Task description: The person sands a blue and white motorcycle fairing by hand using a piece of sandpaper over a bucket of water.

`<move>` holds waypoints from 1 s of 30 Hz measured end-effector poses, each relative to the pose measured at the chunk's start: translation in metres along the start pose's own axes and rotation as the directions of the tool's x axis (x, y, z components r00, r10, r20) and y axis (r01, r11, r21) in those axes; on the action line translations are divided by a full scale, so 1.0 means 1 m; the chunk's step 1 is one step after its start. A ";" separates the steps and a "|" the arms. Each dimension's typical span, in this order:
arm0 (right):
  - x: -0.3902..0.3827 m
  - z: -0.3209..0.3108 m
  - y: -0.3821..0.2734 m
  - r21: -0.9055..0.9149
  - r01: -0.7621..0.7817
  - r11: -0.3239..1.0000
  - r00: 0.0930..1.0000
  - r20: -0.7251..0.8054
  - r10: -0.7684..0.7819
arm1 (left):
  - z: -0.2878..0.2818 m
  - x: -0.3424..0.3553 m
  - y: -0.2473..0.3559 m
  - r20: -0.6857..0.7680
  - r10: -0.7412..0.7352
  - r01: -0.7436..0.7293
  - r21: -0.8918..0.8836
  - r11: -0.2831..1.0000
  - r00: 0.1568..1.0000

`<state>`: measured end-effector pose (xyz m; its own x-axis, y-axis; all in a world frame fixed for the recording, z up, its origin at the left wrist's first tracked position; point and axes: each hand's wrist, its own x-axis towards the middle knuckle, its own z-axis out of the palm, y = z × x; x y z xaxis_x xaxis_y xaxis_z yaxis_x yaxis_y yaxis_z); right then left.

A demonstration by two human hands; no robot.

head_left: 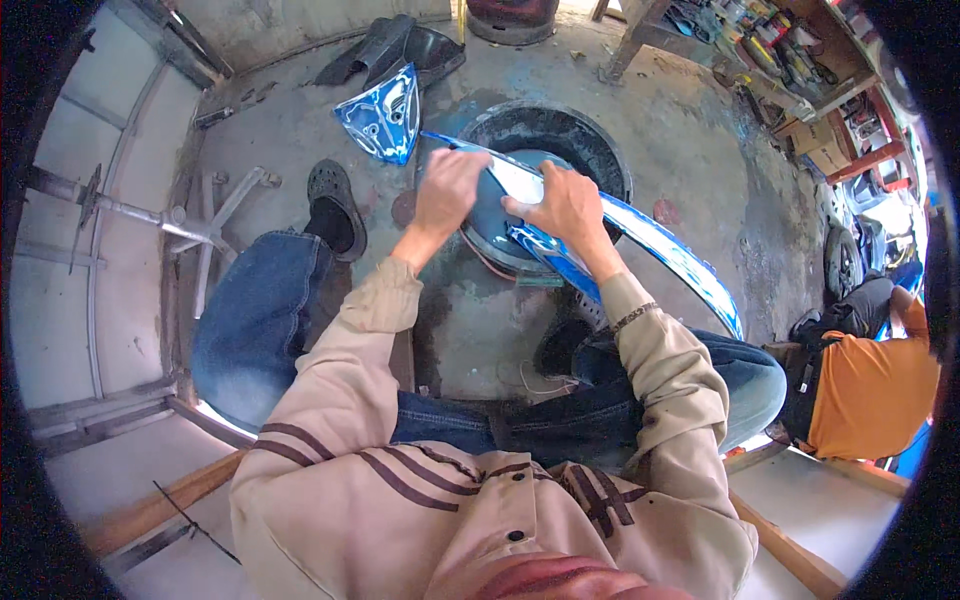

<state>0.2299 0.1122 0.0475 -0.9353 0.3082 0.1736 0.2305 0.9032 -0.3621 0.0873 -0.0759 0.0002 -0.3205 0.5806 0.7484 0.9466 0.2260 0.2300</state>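
A long curved panel [665, 248], glossy blue and white like a motorcycle body part, slants across a round black tub [610, 150] with greyish water in it. My right hand [568, 208] grips the panel near its middle, the thumb spread along the near side. Close to its left end, my left hand [448, 190] is closed with curled fingers at the panel's edge; whether anything small is under those fingertips is hidden. Another blue and white part [560, 258] shows below my right hand, against the tub's near side; how it joins the long panel is unclear.
A blue and white pointed panel [382, 118] lies on the floor beyond the tub, beside black plastic parts [390, 52]. A metal stand base [215, 225] is at left. A tool-laden workbench [770, 60] stands far right. A person in orange [870, 390] is at right.
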 end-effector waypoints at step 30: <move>-0.001 0.004 -0.002 -0.013 -0.006 1.000 1.000 0.009 0.006 | -0.003 -0.003 0.008 0.021 -0.085 0.084 0.065 0.994 0.996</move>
<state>0.2294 0.1088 0.0443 -0.9363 0.3109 0.1635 0.2392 0.9052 -0.3514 0.0958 -0.0780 0.0022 -0.4009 0.5754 0.7129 0.9120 0.3240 0.2513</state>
